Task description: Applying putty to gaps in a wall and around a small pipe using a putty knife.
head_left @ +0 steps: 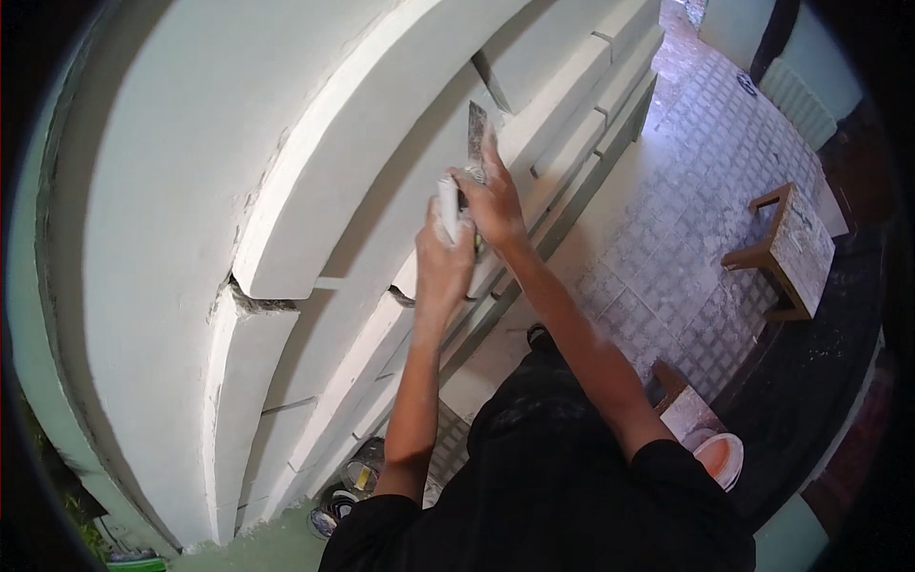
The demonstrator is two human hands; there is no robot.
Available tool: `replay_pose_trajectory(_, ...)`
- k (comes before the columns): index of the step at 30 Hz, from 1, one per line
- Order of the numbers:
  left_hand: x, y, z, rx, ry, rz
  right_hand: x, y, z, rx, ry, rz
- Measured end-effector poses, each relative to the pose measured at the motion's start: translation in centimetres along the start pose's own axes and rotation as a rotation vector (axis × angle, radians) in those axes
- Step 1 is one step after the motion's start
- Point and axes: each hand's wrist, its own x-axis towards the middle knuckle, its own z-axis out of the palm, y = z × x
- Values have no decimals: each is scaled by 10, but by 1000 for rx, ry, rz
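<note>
Both my hands are raised close together in front of the white wall moulding. My right hand [498, 210] is closed on a putty knife [477, 126], its smeared metal blade pointing up and away, with one finger stretched along it. Just left of it, my left hand [444, 262] is closed around a pale white, stick-like piece [448, 202] with a rounded end; its kind does not show clearly. Whitish powder coats the fingers of both hands. The knife's handle is mostly hidden by the hands.
Stepped white ledges [372, 143] with dark gaps run along the wall. On the right, a wooden stool [799, 253] stands on the dusty tiled floor [658, 257]. Nearer are a white bucket [732, 459], orange inside, and containers [362, 467] at the wall's foot.
</note>
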Motion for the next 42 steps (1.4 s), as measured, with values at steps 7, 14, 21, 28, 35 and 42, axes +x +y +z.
replay_pose_trajectory(7, 7, 9, -8, 0, 111, 18, 21, -14, 17, 93, 170, -105)
replay_pose_trajectory(14, 11, 24, -10, 79, -7, -88, 20, 0, 11, 97, 251, -28)
replay_pose_trajectory(21, 9, -3, -14, 14, 35, 36, 12, -21, 19, 200, 185, 80)
replay_pose_trajectory(28, 22, -13, -21, 38, -10, 138, 20, -5, 31, 204, 271, -14)
replay_pose_trajectory(35, 39, -11, -23, 12, -14, 212, 30, -10, 32, 294, 241, 126)
replay_pose_trajectory(42, 19, -22, -33, -49, 37, 187, 16, -11, 43, 135, 361, -89)
